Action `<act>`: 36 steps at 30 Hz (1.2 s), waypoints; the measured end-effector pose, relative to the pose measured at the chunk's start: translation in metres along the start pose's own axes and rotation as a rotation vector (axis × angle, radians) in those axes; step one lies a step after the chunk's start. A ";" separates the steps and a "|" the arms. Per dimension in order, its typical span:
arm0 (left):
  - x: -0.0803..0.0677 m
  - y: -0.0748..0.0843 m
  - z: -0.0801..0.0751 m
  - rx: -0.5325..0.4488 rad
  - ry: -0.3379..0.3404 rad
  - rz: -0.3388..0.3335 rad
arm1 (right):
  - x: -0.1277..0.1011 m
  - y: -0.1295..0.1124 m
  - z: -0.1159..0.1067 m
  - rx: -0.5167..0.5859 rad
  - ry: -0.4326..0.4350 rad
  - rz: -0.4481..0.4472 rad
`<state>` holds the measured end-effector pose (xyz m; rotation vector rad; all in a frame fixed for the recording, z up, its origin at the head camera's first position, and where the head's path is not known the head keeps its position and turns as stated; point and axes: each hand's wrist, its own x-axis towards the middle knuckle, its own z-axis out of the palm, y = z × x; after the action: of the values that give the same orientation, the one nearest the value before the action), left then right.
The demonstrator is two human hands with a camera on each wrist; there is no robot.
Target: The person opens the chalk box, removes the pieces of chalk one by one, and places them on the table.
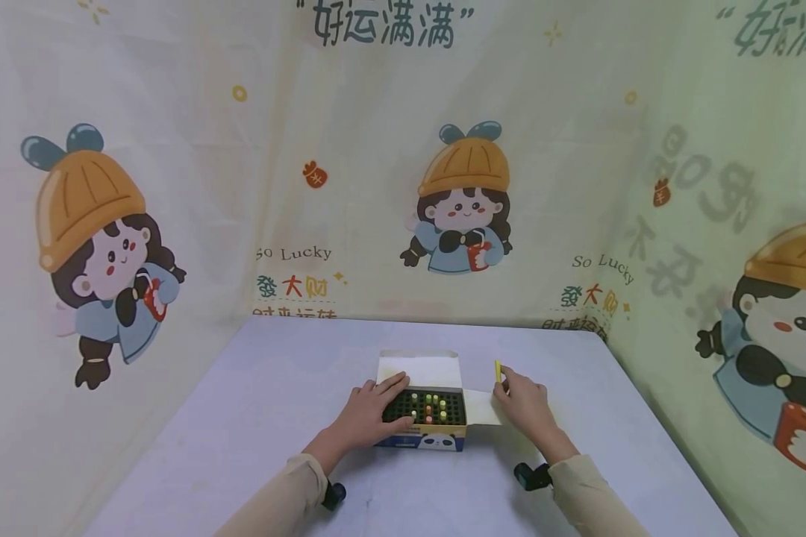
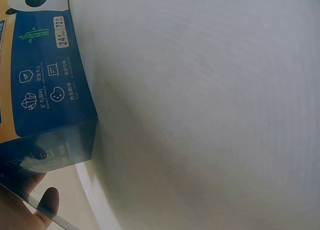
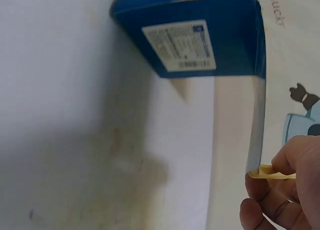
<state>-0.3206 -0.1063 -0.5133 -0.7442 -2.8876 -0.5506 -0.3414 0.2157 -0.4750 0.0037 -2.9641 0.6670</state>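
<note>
While curtains (image 1: pixel 175 224) surround, box (image 1: pixel 436 440) blocks table (image 1: pixel 242 418).

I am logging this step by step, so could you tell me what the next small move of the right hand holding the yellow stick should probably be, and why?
Probably carry the yellow stick left and lower it toward the box's dark tray. The right hand pinches it upright beside the open side flap, clear of the tray, where several slots look empty, while the left hand rests on the box.
</note>
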 end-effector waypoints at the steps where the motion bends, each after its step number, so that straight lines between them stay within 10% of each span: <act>1: 0.000 0.000 0.000 -0.002 0.000 -0.001 | 0.001 0.004 0.000 0.008 -0.002 0.009; 18: -0.002 0.003 -0.001 -0.010 0.004 0.002 | -0.006 0.062 0.009 0.012 -0.068 0.114; 36: -0.001 0.002 -0.004 -0.001 -0.011 -0.007 | -0.012 0.070 0.009 0.107 -0.081 0.188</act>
<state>-0.3188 -0.1067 -0.5096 -0.7403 -2.9012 -0.5498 -0.3323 0.2746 -0.5136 -0.2480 -3.0277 0.8673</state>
